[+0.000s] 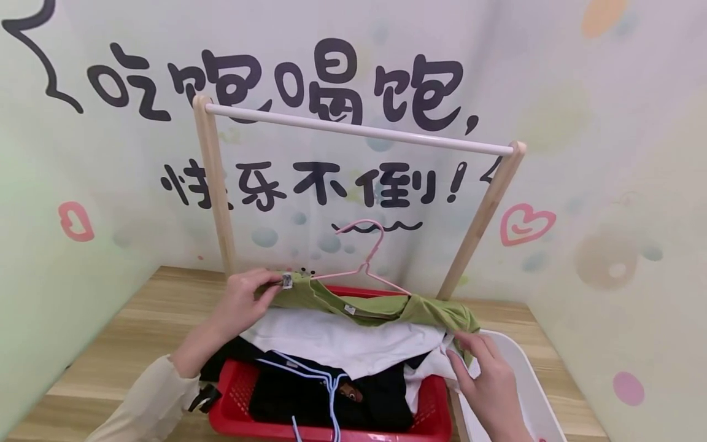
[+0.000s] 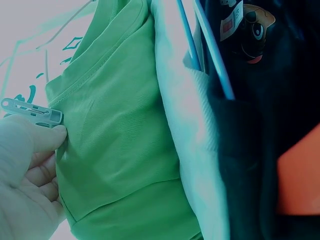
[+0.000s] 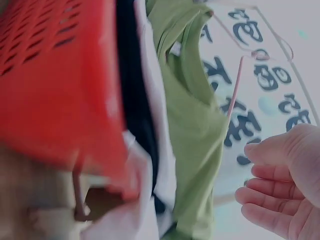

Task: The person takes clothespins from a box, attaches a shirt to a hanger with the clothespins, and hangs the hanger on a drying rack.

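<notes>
At a perforated red basket (image 1: 234, 393), left grip (image 1: 245, 301) pinches the stitched green shirt (image 2: 117, 140), right grip (image 1: 488, 374) loosely spread.

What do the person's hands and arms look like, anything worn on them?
The left hand and right hand are bare, with no gloves or rings showing. The left arm wears a plain, cream-coloured sleeve ending short of the wrist. A black item shows by its cuff; whether it is worn, I cannot tell. No sleeve shows beside the right hand.
</notes>
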Motion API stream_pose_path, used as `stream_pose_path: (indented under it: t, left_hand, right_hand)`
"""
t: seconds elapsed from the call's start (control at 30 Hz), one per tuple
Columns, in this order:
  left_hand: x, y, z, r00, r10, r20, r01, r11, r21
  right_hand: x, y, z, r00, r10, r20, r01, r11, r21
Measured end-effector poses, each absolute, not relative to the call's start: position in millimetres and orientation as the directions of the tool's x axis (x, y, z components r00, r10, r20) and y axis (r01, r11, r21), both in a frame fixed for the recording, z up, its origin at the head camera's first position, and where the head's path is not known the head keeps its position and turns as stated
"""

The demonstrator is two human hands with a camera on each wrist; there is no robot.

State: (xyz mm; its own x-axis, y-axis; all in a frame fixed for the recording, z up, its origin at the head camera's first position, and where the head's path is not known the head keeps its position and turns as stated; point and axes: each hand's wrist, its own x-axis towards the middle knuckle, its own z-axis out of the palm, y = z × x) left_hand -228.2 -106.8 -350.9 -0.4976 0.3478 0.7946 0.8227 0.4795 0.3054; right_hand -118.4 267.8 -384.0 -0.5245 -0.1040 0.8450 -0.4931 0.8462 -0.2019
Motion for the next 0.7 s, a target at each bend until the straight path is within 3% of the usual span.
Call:
stream_pose_path:
  t: [0.4, 0.57, 0.7]
  left_hand:
    - [-227.4, -107.0, -350.8, -0.49, 0.342, 0.802, 0.822, 0.487, 0.295]
    - [-227.6, -106.6, -350.8, -0.482, 0.341, 0.807, 0.828, 0.479, 0.291]
    - [-227.9, -106.4, -350.9, -0.478, 0.34, 0.81, 0.83, 0.478, 0.289]
  right_hand:
    - [-103.9, 314.7, -415.8, -0.568, -0.097, 0.817, -0.407, 0.896, -0.177]
    - [-93.2, 336.0, -428.7, -0.68, -0.158, 0.716, -0.368, 0.918, -0.147]
    - [-83.6, 346.9, -436.0, -0.818, -0.153, 0.555, -0.298, 0.937, -0.18]
